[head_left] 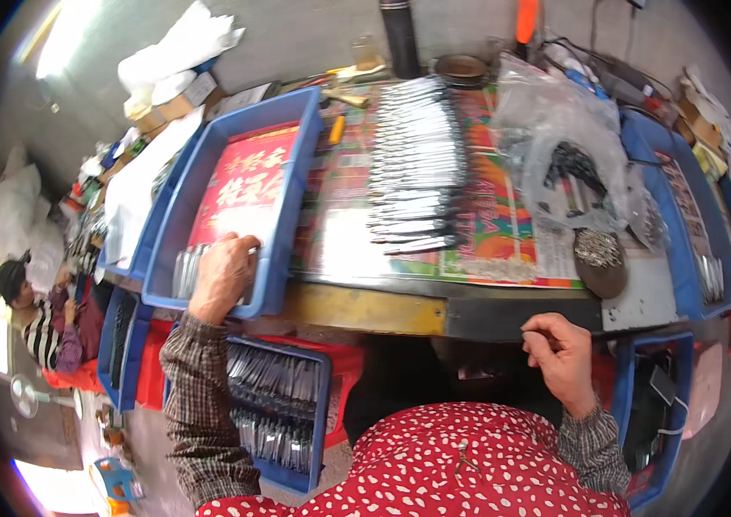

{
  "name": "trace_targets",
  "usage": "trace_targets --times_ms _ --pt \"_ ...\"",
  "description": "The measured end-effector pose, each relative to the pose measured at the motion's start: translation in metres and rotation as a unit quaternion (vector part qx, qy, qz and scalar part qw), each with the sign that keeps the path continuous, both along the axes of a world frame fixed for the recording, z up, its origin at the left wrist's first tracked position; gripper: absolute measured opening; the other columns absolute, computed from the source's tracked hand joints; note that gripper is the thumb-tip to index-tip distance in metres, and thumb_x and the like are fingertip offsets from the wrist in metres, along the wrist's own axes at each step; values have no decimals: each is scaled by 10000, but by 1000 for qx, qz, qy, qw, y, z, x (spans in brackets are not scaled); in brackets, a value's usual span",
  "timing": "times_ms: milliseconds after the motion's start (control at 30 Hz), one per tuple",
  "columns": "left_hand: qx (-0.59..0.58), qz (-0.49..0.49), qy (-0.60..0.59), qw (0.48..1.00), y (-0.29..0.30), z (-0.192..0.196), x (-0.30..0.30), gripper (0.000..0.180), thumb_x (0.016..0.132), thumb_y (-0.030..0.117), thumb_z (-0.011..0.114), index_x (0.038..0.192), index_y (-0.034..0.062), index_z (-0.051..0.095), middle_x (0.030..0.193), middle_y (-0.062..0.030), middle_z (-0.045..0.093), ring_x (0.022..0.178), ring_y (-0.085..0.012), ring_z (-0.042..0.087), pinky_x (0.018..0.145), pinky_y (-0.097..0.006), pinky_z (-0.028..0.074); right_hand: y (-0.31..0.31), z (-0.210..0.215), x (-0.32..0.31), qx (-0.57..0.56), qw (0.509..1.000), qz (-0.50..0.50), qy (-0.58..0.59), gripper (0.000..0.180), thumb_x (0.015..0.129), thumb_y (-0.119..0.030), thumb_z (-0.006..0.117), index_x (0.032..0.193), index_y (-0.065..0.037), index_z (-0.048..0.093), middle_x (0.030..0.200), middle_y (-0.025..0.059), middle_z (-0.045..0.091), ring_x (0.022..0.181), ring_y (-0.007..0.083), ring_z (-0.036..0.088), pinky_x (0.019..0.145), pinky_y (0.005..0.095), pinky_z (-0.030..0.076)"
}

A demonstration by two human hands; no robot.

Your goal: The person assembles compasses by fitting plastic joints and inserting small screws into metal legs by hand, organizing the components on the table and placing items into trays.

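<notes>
My left hand (226, 274) reaches into the near end of a blue plastic bin (275, 258). Its fingers curl down beside a small row of slim silver pieces (186, 272); what they grip, if anything, is hidden. A red sheet with yellow lettering (240, 177) lies on the bin's bottom. My right hand (562, 351) hovers just off the table's front edge, fingers bent and thumb drawn in; nothing can be made out between them. Beyond it sits a brown bowl (600, 265) heaped with tiny metal parts. At mid-table lies a long row of slim silver pen-like pieces (417, 159).
Clear plastic bags (555, 129) with dark pieces lie right of the row. Another blue bin (684, 224) stands at the far right. Below the table's metal edge (365, 310), a blue crate (324, 405) holds pen-like pieces. Another person (46, 319) sits at far left.
</notes>
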State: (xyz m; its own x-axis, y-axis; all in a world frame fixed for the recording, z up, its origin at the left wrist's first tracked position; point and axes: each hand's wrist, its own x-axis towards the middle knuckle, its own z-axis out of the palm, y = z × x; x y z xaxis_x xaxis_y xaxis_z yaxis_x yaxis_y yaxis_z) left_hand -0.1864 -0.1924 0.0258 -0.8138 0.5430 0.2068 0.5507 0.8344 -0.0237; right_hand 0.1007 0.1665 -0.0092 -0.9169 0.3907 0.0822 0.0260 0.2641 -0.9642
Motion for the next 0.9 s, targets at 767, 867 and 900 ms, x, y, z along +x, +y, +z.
trace_targets --times_ms 767,867,900 --pt "92 -20 85 992 -24 -15 -14 194 754 -23 592 936 40 567 715 -170 552 696 -334 554 633 -440 406 125 43 42 313 929 -162 113 108 858 -102 652 899 -12 607 744 158 615 635 317 604 573 368 466" --pt "88 -28 68 993 -52 -27 -40 100 793 -36 555 878 13 535 694 -147 548 650 -295 553 596 -402 416 158 48 51 378 890 -225 117 98 858 -120 644 881 -28 618 738 155 628 648 333 619 579 390 478" --pt "89 -9 45 995 -56 -30 -47 64 805 -25 510 852 17 498 722 -170 523 695 -327 521 636 -430 398 169 52 54 379 889 -230 117 98 858 -120 644 881 -28 618 738 155 628 648 333 619 579 390 478"
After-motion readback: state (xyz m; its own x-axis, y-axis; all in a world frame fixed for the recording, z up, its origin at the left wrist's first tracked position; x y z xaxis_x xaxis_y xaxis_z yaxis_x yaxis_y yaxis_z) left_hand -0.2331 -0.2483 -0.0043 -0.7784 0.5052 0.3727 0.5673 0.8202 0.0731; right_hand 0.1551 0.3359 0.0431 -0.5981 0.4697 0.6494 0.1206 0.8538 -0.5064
